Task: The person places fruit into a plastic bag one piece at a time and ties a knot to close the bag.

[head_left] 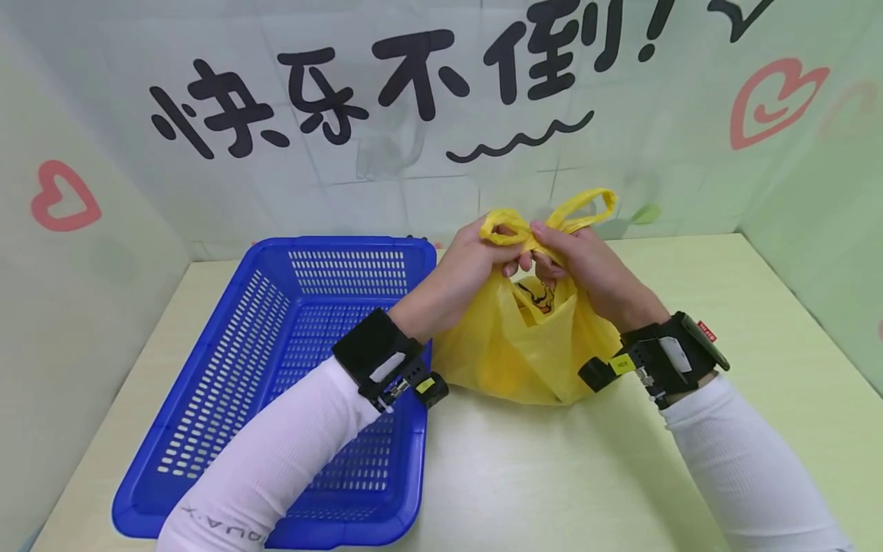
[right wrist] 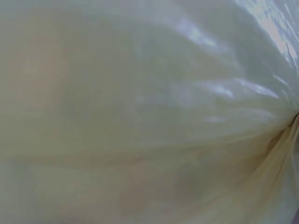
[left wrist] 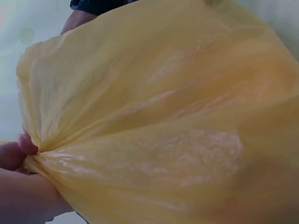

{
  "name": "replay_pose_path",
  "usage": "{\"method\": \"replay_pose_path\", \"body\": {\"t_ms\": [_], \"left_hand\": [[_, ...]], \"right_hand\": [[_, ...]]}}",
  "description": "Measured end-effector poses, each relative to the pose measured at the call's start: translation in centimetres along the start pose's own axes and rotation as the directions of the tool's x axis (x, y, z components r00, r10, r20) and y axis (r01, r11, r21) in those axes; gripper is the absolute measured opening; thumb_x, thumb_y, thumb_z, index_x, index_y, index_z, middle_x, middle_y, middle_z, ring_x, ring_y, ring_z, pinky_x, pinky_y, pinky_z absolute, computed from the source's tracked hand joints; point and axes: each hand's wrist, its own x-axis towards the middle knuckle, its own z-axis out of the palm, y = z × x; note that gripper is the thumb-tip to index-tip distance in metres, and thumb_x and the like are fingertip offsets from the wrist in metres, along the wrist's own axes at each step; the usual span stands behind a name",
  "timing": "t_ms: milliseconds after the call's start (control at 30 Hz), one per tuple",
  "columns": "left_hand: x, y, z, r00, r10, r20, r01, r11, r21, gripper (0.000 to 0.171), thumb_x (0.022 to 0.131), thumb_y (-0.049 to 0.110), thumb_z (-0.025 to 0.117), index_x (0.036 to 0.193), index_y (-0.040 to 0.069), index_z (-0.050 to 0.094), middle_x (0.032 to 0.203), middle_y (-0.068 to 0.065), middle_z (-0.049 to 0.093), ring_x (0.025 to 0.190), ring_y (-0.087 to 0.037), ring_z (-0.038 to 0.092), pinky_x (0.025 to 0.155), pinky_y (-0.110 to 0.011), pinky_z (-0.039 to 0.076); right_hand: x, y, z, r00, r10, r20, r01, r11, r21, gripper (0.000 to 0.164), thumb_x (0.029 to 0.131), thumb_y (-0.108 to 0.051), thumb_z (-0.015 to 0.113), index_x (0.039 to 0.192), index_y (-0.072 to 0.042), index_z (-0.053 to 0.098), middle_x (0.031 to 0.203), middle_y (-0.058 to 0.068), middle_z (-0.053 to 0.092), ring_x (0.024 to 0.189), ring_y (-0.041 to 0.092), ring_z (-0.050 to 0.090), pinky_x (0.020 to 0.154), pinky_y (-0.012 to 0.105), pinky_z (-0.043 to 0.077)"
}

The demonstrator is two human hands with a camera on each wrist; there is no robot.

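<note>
A yellow plastic bag (head_left: 510, 353) rests on the table, bulging, with an orange tint low down where its contents press; what is inside cannot be made out. My left hand (head_left: 469, 268) pinches one looped handle at the bag's top. Close beside it, my right hand (head_left: 586, 264) pinches the other handle, thumb on top, and a loop sticks up to the right. Gathered folds of the bag (left wrist: 140, 112) run to the left hand's fingers (left wrist: 28, 144) in the left wrist view. Its film (right wrist: 140, 102) fills the right wrist view, hiding the right hand.
Left of the bag stands a blue perforated plastic basket (head_left: 414, 498), its right rim beneath my left forearm. The pale wooden table (head_left: 724, 322) extends to the right. A wall (head_left: 310, 192) with black lettering rises behind, and side walls close off both ends.
</note>
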Motion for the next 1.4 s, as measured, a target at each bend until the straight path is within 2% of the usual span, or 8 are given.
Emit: {"method": "replay_pose_path", "body": {"t_ms": [267,500,633,767,933,1100,1267,1400], "left_hand": [[-0.05,-0.01,-0.41,0.999,-0.010,0.050,0.013,0.999,-0.052,0.042,0.108,0.029,0.022,0.093,0.009,0.056,0.073,-0.002,0.060,0.068,-0.016,0.046,0.072,-0.024,0.040],[-0.10,-0.13,-0.51,0.999,-0.032,0.003,0.032,0.999,-0.028,0.036,0.107,0.027,0.039,0.101,0.004,0.065,0.072,-0.002,0.065,0.067,-0.013,0.052,0.067,-0.020,0.044],[-0.12,-0.21,-0.41,0.998,-0.039,-0.055,0.043,0.997,0.061,0.024,0.101,0.022,0.056,0.087,0.005,0.065,0.072,0.001,0.062,0.076,-0.011,0.056,0.078,-0.021,0.043],[-0.18,-0.26,-0.23,0.993,-0.042,-0.106,0.059,0.986,0.159,0.019,0.091,0.023,0.071,0.078,0.011,0.065,0.065,0.004,0.055,0.073,-0.013,0.057,0.104,-0.035,0.032],[-0.37,-0.20,-0.13,0.992,-0.021,-0.125,0.047,0.977,0.210,0.015,0.088,0.020,0.074,0.081,0.008,0.067,0.059,0.006,0.056,0.067,-0.010,0.059,0.123,-0.047,-0.008],[-0.51,0.08,0.03,0.992,-0.053,-0.116,0.084,0.955,0.284,0.018,0.089,0.022,0.074,0.096,0.008,0.065,0.065,0.005,0.062,0.062,-0.011,0.058,0.118,-0.044,0.024],[-0.68,0.58,0.19,0.995,-0.018,-0.098,0.059,0.900,0.431,0.020,0.093,0.028,0.069,0.098,0.009,0.066,0.074,0.002,0.061,0.066,-0.013,0.059,0.116,-0.039,0.024],[-0.80,0.73,0.40,0.993,0.074,-0.093,-0.016,0.860,0.510,0.019,0.094,0.025,0.067,0.088,0.006,0.066,0.072,0.000,0.059,0.063,-0.013,0.057,0.068,-0.022,0.044]], "right_hand": [[-0.29,-0.02,-0.26,1.000,0.012,0.000,-0.012,0.999,-0.040,0.037,0.101,-0.037,0.052,0.079,-0.008,0.053,0.058,-0.002,0.043,0.057,0.012,0.044,0.057,0.023,0.041],[-0.55,0.00,-0.46,1.000,0.007,0.025,-0.005,0.997,-0.078,0.034,0.102,-0.036,0.051,0.084,-0.007,0.056,0.062,-0.002,0.045,0.060,0.014,0.046,0.059,0.023,0.044],[-0.62,0.01,-0.52,0.999,0.025,0.030,-0.023,0.996,-0.081,0.033,0.102,-0.037,0.051,0.091,-0.006,0.057,0.071,-0.002,0.057,0.065,0.011,0.058,0.065,0.020,0.052],[-0.80,0.05,-0.59,0.998,0.048,0.031,-0.045,0.996,-0.075,0.031,0.102,-0.036,0.050,0.102,-0.005,0.055,0.083,-0.001,0.068,0.075,0.013,0.072,0.072,0.026,0.059],[-0.95,0.08,-0.53,0.998,0.042,0.052,-0.039,0.998,-0.056,0.030,0.103,-0.033,0.050,0.101,-0.003,0.054,0.082,0.000,0.068,0.076,0.014,0.073,0.073,0.027,0.060],[-0.95,-0.08,-0.50,0.998,0.037,0.054,-0.031,0.995,-0.100,0.029,0.103,-0.033,0.049,0.101,-0.004,0.055,0.082,-0.001,0.067,0.077,0.013,0.072,0.074,0.026,0.059],[-0.95,-0.49,-0.57,0.999,0.042,0.025,-0.036,0.979,-0.203,0.033,0.102,-0.037,0.049,0.098,-0.005,0.054,0.076,-0.004,0.057,0.071,0.010,0.064,0.070,0.023,0.057],[-0.94,-0.73,-0.54,0.999,0.050,0.006,-0.048,0.973,-0.224,0.033,0.102,-0.039,0.049,0.098,-0.006,0.053,0.076,-0.004,0.058,0.070,0.010,0.065,0.071,0.023,0.057]]}}
